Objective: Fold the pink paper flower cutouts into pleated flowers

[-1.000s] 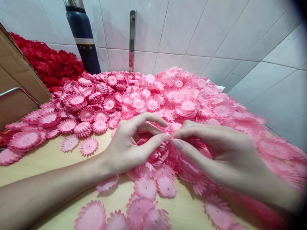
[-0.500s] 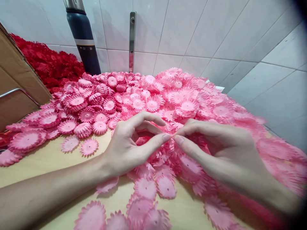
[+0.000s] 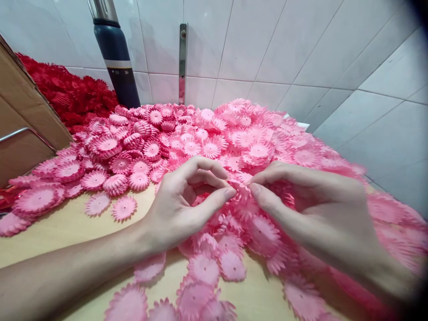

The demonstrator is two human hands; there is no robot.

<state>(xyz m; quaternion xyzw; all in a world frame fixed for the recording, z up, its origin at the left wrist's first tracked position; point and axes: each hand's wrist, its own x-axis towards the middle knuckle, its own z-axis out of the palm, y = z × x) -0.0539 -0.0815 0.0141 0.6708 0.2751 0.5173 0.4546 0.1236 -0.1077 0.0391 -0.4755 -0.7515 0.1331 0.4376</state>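
My left hand point(image 3: 180, 209) is closed in a pinch, thumb against fingertips, at the edge of a pink scalloped petal disc point(image 3: 241, 189). Facing it, my right hand point(image 3: 317, 214) pinches at the disc's right side with thumb and forefinger. The fingertips hide much of the held disc, and it blends with the pink pile behind. Under and around both hands lie many similar petal discs point(image 3: 204, 267), flat, with toothed rims and a small hole in the middle.
A large heap of pink petal discs point(image 3: 259, 151) spreads over the pale tabletop point(image 3: 80, 240). Red petals point(image 3: 67, 91) are piled at the back left, beside a cardboard box point(image 3: 30, 111). A dark blue bottle point(image 3: 117, 67) and a metal bracket point(image 3: 183, 58) stand before the tiled wall point(image 3: 267, 40).
My fingertips have drawn slightly apart; the right hand has shifted a little to the right. More of the pink disc now shows between them. The view has tilted up slightly.
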